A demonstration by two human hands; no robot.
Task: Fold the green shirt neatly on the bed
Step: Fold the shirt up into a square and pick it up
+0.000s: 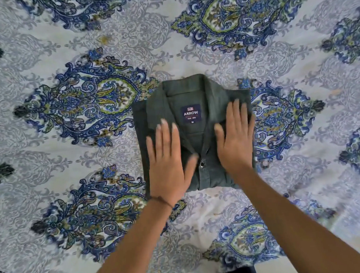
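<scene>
The green shirt (185, 93) lies in the middle of the bed as a compact folded rectangle, collar at the far side and front facing up. A dark blue label reading ARROW (190, 114) shows inside the collar, and a button sits on the placket below it. My left hand (168, 160) lies flat on the shirt's left half, fingers spread and palm down. My right hand (235, 137) lies flat on the right half in the same way. Neither hand grips the cloth. A thin thread band circles my left wrist.
The bed is covered by a pale sheet (72, 185) with large blue and green paisley medallions, and it stretches on all sides of the shirt. The near edge of the bed (298, 262) shows at the bottom right.
</scene>
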